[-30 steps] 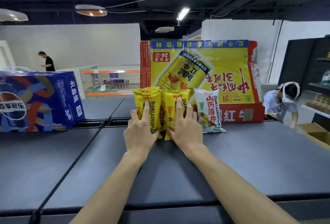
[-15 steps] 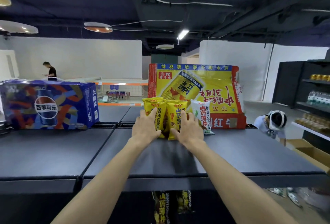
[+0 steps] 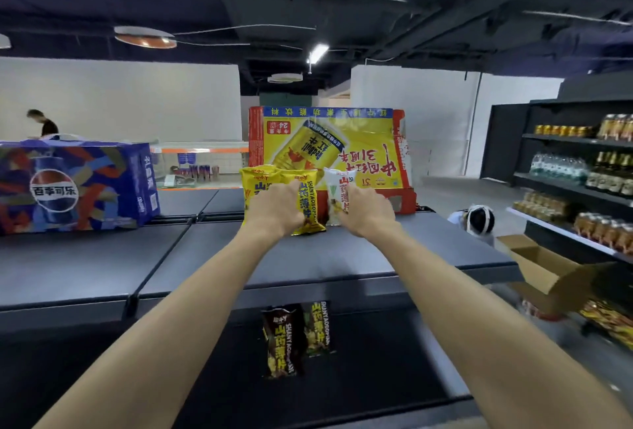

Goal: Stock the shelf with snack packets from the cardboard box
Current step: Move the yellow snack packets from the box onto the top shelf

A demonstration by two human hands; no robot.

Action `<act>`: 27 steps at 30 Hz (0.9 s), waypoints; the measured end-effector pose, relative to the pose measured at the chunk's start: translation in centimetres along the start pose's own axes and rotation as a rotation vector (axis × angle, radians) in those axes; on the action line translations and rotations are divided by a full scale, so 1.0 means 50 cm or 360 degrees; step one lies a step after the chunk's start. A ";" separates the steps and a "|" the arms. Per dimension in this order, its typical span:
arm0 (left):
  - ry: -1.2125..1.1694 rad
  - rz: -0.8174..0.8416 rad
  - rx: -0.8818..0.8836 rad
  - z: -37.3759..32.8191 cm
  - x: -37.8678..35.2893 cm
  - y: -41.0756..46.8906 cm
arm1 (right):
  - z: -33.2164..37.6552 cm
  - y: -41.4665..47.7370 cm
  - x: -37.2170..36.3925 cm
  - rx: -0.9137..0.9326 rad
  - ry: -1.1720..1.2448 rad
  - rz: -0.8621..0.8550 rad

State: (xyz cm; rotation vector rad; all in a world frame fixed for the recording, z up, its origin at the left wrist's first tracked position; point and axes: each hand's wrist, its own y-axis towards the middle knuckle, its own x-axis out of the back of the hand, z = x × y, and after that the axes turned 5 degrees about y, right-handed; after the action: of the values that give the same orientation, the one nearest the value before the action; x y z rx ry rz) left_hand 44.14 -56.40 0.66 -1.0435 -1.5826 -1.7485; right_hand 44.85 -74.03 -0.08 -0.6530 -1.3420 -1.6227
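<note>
Two hands reach forward onto the top board of the dark shelf (image 3: 428, 247). Your left hand (image 3: 277, 209) lies against two yellow packets (image 3: 310, 204), which stand upright side by side and touch. Its fingers are bent over the place where the two meet; whether they pinch a packet or only press it cannot be told. Your right hand (image 3: 368, 211) curls its fingers round the right edge of the white packet (image 3: 337, 185), which stands upright just to the right of the yellow pair. All three packets stand directly before a red-and-yellow drinks carton (image 3: 329, 141), its print inverted, on the same board. A blue cola case (image 3: 75, 185) stands well apart at the left. On the tier below, two dark packets (image 3: 284, 339) show side by side beneath your hands. The open cardboard box (image 3: 541, 264) lies low at your right, past the shelf end, near a rack of bottles (image 3: 582, 168).
</note>
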 end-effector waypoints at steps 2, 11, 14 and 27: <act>0.0031 0.0017 -0.0040 -0.039 0.017 0.000 | -0.034 -0.015 0.023 -0.0001 0.0008 -0.0005; 0.0007 0.0043 -0.0320 -0.378 0.024 0.012 | -0.319 -0.106 0.169 -0.0097 -0.0021 -0.0029; -0.0065 0.0077 -0.0378 -0.511 -0.006 0.005 | -0.439 -0.140 0.214 -0.0152 -0.0053 -0.0024; -0.0283 0.0238 -0.0730 -0.898 -0.152 -0.087 | -0.778 -0.330 0.237 -0.0483 -0.0072 0.0114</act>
State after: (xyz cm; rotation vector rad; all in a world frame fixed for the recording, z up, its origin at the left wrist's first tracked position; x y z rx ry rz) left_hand 36.65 -100.67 -8.19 -1.5282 -1.1837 -2.0068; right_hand 30.53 -114.66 -8.52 -0.9126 -1.0988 -1.7784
